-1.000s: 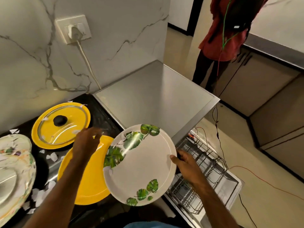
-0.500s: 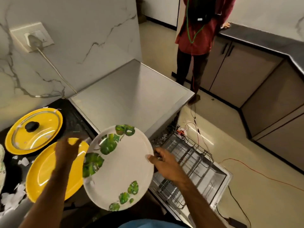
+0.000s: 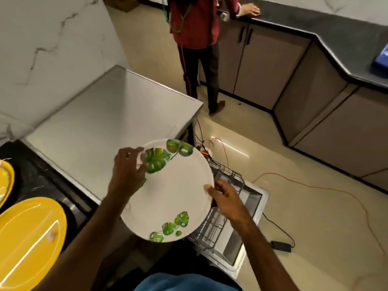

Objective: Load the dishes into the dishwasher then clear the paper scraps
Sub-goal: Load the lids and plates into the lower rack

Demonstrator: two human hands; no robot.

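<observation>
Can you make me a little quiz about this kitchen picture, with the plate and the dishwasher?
1. True or false: both the left hand and the right hand are on the round white plate with green leaf prints.
2. What lies directly under the plate's right side: A) the open dishwasher's grey wire rack, B) a blue bucket, C) a pile of cups?
3. What colour is the large oval plate on the dark counter at the left?

Key
1. True: the left hand is at the upper left rim, the right hand grips the right rim.
2. A.
3. Yellow.
</observation>
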